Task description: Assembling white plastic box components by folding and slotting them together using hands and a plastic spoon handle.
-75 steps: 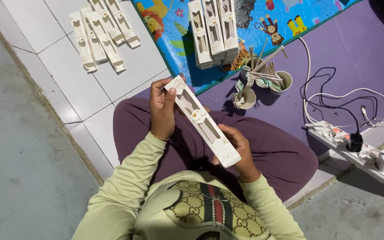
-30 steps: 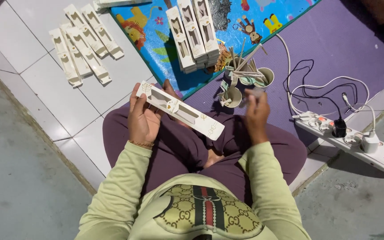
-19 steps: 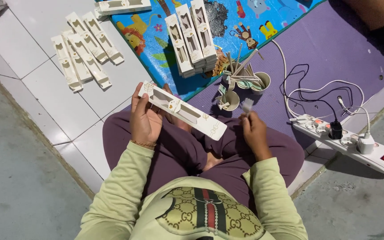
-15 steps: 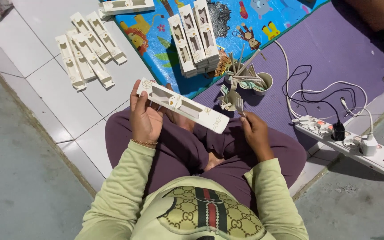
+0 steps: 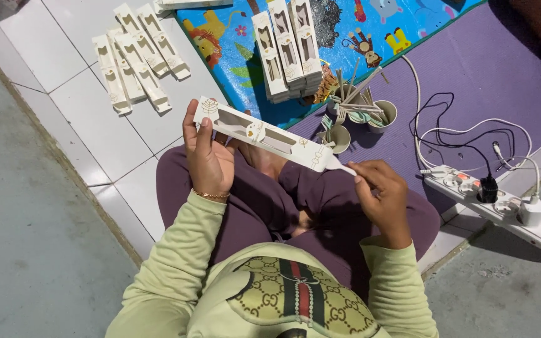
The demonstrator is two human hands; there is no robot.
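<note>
1. The left hand (image 5: 208, 156) gripped one end of a long, flat white cardboard box (image 5: 263, 133) with cut-out windows, held slanted above the lap.
2. The right hand (image 5: 382, 200) pinched a thin pale utensil (image 5: 344, 167) at the box's other end, its tip touching the opening.
3. Matching boxes lay in a fanned group (image 5: 134, 57) on glossy white floor tiles (image 5: 89, 119), and another stack (image 5: 286, 47) rested on a colourful cartoon-printed mat (image 5: 233, 56).
4. Two small round cups (image 5: 361, 116) bristling with slim utensils stood on purple fabric (image 5: 471, 81), near a white power strip (image 5: 502, 203) with tangled cables.
</note>
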